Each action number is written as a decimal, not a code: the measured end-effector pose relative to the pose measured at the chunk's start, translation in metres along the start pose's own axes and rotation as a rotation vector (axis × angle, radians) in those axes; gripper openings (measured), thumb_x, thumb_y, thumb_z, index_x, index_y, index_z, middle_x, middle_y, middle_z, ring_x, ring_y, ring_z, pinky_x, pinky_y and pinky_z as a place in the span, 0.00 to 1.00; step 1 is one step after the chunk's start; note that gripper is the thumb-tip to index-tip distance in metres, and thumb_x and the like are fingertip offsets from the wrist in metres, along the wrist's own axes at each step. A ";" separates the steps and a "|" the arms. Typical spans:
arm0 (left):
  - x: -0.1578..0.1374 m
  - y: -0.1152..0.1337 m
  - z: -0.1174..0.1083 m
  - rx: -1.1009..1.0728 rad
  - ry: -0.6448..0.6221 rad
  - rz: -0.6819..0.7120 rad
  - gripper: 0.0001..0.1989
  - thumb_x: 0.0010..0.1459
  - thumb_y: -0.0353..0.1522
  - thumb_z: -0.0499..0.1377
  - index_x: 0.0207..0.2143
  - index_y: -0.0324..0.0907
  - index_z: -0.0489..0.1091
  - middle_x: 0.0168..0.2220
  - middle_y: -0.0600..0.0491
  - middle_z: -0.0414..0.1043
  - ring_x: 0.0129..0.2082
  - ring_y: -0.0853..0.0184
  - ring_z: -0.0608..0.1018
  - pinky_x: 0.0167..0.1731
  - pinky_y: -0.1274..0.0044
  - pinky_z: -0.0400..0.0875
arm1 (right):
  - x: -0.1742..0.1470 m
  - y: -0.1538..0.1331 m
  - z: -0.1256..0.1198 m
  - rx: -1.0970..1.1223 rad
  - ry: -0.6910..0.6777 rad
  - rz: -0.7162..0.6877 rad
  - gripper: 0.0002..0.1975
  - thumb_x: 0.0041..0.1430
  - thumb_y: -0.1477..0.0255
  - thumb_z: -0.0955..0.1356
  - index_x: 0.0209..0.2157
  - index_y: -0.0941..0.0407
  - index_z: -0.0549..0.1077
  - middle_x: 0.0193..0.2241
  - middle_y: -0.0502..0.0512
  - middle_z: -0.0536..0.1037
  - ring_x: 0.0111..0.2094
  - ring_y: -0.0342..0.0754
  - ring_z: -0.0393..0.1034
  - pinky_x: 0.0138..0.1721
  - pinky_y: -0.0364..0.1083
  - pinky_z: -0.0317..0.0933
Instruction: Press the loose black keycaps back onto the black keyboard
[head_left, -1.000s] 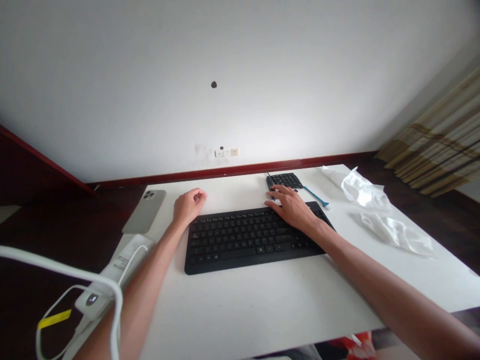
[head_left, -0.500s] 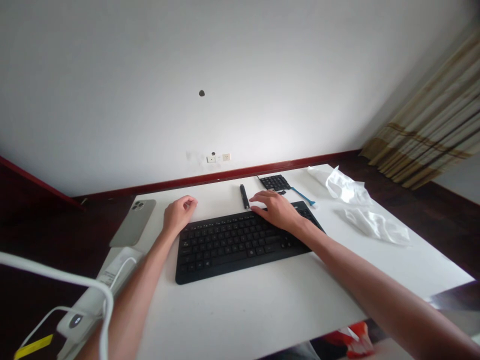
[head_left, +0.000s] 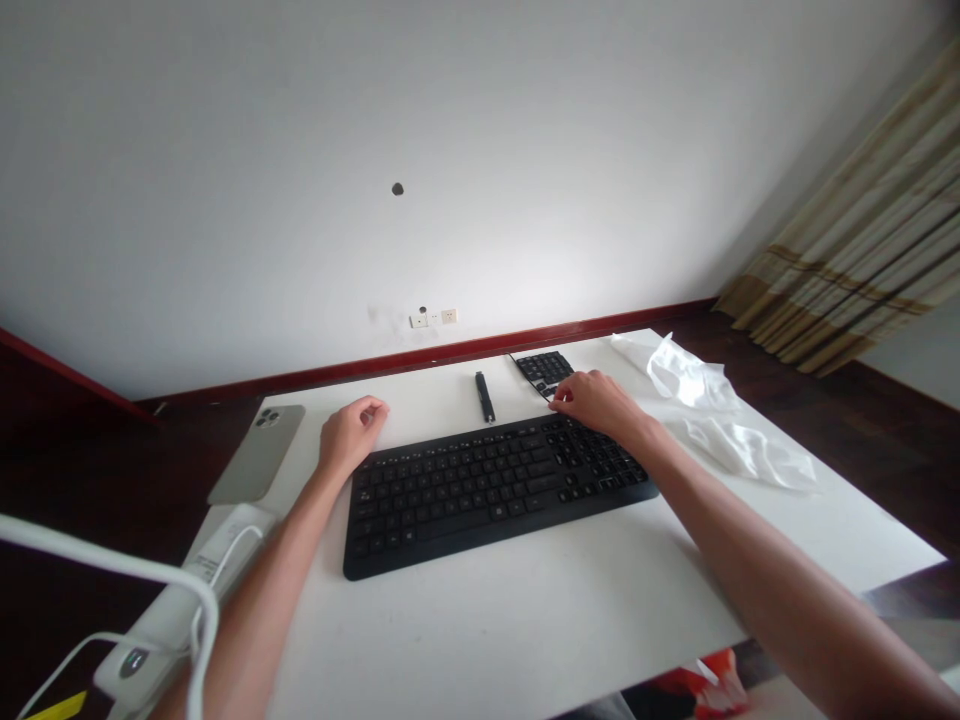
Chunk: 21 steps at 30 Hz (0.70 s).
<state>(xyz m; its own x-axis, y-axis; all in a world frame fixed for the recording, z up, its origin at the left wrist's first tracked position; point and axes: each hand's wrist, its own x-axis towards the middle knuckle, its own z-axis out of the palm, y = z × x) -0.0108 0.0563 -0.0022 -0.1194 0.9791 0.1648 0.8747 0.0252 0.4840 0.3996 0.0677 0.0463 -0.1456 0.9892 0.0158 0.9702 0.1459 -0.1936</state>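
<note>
Just beyond the right hand (head_left: 600,405) fingers lies the keycap tray (head_left: 544,370).

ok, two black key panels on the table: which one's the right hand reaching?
The small keypad at the far edge. The right hand is at its near corner; the full keyboard lies nearer, under the wrist.

The table (head_left: 525,620) is plain white. On it, the keyboard (head_left: 487,490) is black with pale key legends, the keypad (head_left: 541,368) black, the pen (head_left: 484,396) black, the phone (head_left: 256,453) grey, the bags (head_left: 720,420) translucent white. The curtain (head_left: 862,270) carries beige and brown stripes.
</note>
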 end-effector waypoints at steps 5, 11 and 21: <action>0.000 0.000 0.001 -0.002 0.000 0.006 0.12 0.62 0.43 0.56 0.36 0.50 0.77 0.39 0.57 0.82 0.38 0.62 0.80 0.38 0.76 0.66 | 0.001 0.000 -0.001 0.021 -0.001 -0.001 0.09 0.59 0.63 0.71 0.31 0.51 0.84 0.29 0.57 0.83 0.33 0.54 0.77 0.35 0.47 0.64; -0.001 0.002 -0.001 -0.007 -0.001 0.003 0.13 0.62 0.43 0.55 0.36 0.49 0.77 0.39 0.57 0.82 0.37 0.62 0.79 0.38 0.76 0.66 | 0.001 -0.001 -0.001 0.069 -0.036 -0.068 0.09 0.60 0.66 0.71 0.27 0.53 0.81 0.28 0.54 0.83 0.34 0.51 0.77 0.35 0.45 0.60; -0.005 0.005 -0.007 -0.120 -0.011 0.091 0.14 0.64 0.42 0.55 0.37 0.46 0.77 0.38 0.54 0.81 0.36 0.63 0.79 0.41 0.75 0.69 | -0.001 0.017 -0.016 0.025 -0.125 -0.022 0.12 0.62 0.61 0.69 0.33 0.52 0.83 0.33 0.56 0.83 0.37 0.54 0.77 0.39 0.47 0.63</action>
<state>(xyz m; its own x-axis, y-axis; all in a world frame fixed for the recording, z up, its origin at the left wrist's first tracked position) -0.0089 0.0496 0.0057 -0.0363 0.9784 0.2033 0.8194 -0.0873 0.5665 0.4195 0.0693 0.0585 -0.1913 0.9762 -0.1017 0.9616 0.1656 -0.2190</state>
